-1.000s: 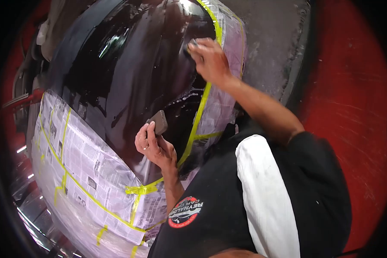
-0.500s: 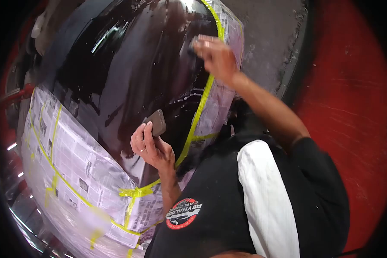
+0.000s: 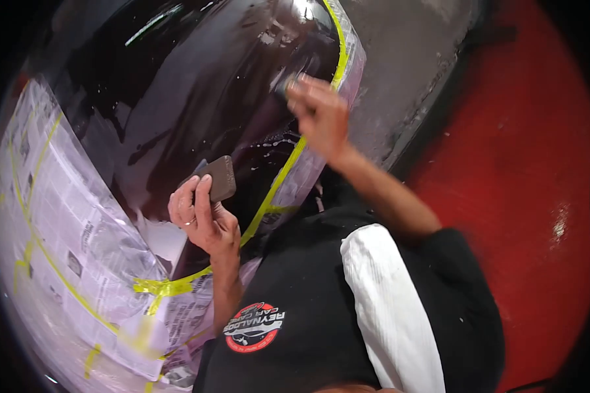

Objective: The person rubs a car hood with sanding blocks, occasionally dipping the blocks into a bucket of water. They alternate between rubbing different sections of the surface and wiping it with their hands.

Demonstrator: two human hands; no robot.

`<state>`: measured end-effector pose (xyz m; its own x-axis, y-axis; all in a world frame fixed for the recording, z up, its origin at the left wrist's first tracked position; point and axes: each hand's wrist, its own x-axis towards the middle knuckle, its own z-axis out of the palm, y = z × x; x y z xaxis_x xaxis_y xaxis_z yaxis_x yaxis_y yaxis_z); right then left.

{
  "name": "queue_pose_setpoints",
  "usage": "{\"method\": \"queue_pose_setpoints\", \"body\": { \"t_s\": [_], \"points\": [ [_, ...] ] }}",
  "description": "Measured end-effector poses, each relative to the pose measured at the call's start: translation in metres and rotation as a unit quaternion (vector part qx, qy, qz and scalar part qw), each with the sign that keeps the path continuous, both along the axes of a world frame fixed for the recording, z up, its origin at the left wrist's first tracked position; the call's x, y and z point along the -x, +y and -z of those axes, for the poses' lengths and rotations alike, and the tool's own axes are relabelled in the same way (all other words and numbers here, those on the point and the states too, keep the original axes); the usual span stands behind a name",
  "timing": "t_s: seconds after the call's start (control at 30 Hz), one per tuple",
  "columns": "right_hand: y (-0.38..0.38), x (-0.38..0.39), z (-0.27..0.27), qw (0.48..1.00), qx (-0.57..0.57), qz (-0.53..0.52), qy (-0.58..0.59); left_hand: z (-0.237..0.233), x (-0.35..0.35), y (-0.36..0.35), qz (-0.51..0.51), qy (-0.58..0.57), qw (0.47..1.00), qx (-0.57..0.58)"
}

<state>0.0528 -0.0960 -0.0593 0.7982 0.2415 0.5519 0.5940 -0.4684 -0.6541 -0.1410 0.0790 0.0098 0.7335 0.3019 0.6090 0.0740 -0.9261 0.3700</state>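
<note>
My left hand grips a flat grey-brown sanding pad between thumb and fingers, held up over the wet panel; a ring shows on one finger. Farther up and to the right, my right hand is closed on a small dark pad, pressed to the panel near its taped edge. Motion blurs that pad, so its exact kind is hard to make out. The glossy dark car panel carries water streaks and drops, with whitish droplets below my right hand.
Yellow masking tape borders the panel. Newspaper masking under clear plastic covers the lower left. A dull grey surface lies beyond the right border, then a red floor. A white cloth hangs over my black shirt.
The view has shifted, so the panel and both hands sit farther left. My right hand is lower along the taped edge. Both hands keep hold of their pads.
</note>
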Motion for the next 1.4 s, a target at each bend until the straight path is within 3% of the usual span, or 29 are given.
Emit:
{"method": "queue_pose_setpoints", "body": {
  "t_s": [0.07, 0.13, 0.2, 0.27, 0.37, 0.4, 0.47, 0.53, 0.6, 0.63, 0.73, 0.77, 0.8, 0.87, 0.9, 1.0, 1.03, 1.13, 1.17, 1.27, 1.3, 1.33, 1.4],
  "points": [
    [-0.001, 0.010, -0.006, 0.998, -0.048, 0.020, 0.040, 0.000, 0.000, 0.001, -0.014, -0.008, 1.000, -0.002],
    [-0.017, -0.043, -0.003, 0.988, 0.056, 0.030, 0.143, -0.003, 0.000, 0.000, 0.003, -0.001, 1.000, -0.008],
    [-0.014, -0.082, 0.003, 0.991, -0.040, 0.084, 0.097, -0.001, 0.003, 0.001, 0.009, -0.014, 1.000, 0.004],
    [-0.016, -0.067, 0.009, 0.987, -0.024, 0.098, 0.129, -0.001, 0.001, 0.000, 0.006, -0.019, 1.000, 0.017],
    [-0.004, -0.008, -0.006, 0.996, 0.004, 0.060, 0.062, 0.003, 0.000, 0.000, -0.015, -0.026, 0.999, 0.031],
    [-0.007, -0.021, -0.003, 0.996, 0.011, 0.057, 0.065, 0.002, 0.001, 0.001, -0.014, -0.028, 0.999, 0.023],
    [-0.010, -0.067, -0.008, 0.971, -0.050, 0.110, 0.208, 0.002, 0.002, 0.000, -0.016, -0.028, 0.999, 0.019],
    [-0.006, -0.063, -0.012, 0.972, -0.021, 0.131, 0.192, 0.000, 0.002, 0.002, 0.009, -0.021, 0.999, 0.023],
    [-0.005, -0.030, 0.000, 0.997, 0.002, 0.063, 0.046, -0.001, 0.000, 0.003, -0.002, -0.033, 0.999, 0.025],
    [0.004, -0.007, 0.008, 0.993, -0.039, 0.083, 0.072, 0.000, 0.001, 0.002, -0.008, -0.036, 0.999, 0.028],
    [-0.012, -0.048, 0.003, 0.996, 0.007, 0.080, 0.044, 0.000, 0.001, 0.002, -0.003, -0.029, 0.999, 0.025],
    [-0.012, -0.065, -0.004, 0.972, -0.020, 0.152, 0.178, 0.001, 0.005, 0.000, -0.005, -0.030, 0.999, 0.028],
    [-0.011, -0.058, -0.005, 0.973, -0.020, 0.150, 0.177, 0.000, 0.007, 0.001, 0.001, -0.025, 0.999, 0.029],
    [-0.006, -0.039, -0.004, 0.990, -0.003, 0.102, 0.099, -0.001, 0.002, 0.004, 0.005, -0.028, 0.999, 0.027],
    [-0.002, -0.017, -0.002, 0.998, 0.024, 0.061, -0.011, -0.001, 0.002, 0.002, -0.006, -0.031, 0.999, 0.034],
    [-0.010, -0.025, -0.002, 0.995, 0.066, 0.057, -0.043, 0.001, 0.000, 0.002, -0.008, -0.038, 0.998, 0.044],
    [-0.019, -0.050, 0.000, 0.992, 0.014, 0.039, 0.116, 0.000, 0.000, 0.002, 0.002, -0.035, 0.999, 0.039],
    [-0.009, -0.045, -0.017, 0.987, 0.044, 0.113, 0.103, -0.002, 0.004, 0.002, 0.004, -0.033, 0.999, 0.036],
    [-0.004, -0.029, -0.012, 0.996, 0.021, 0.073, 0.039, -0.001, 0.003, 0.002, 0.000, -0.029, 0.999, 0.044],
    [0.000, -0.012, -0.007, 0.997, -0.006, 0.067, 0.049, 0.001, 0.001, 0.002, -0.009, -0.035, 0.999, 0.039],
    [-0.009, -0.034, -0.010, 0.997, 0.059, 0.039, -0.010, 0.001, 0.000, 0.002, -0.008, -0.035, 0.999, 0.039],
    [-0.012, -0.040, -0.006, 0.997, 0.062, 0.038, -0.007, -0.001, 0.002, 0.001, -0.001, -0.029, 0.999, 0.042],
    [-0.004, -0.051, -0.008, 0.989, 0.012, 0.105, 0.104, -0.002, 0.003, 0.003, 0.004, -0.032, 0.999, 0.036]
  ]
}}
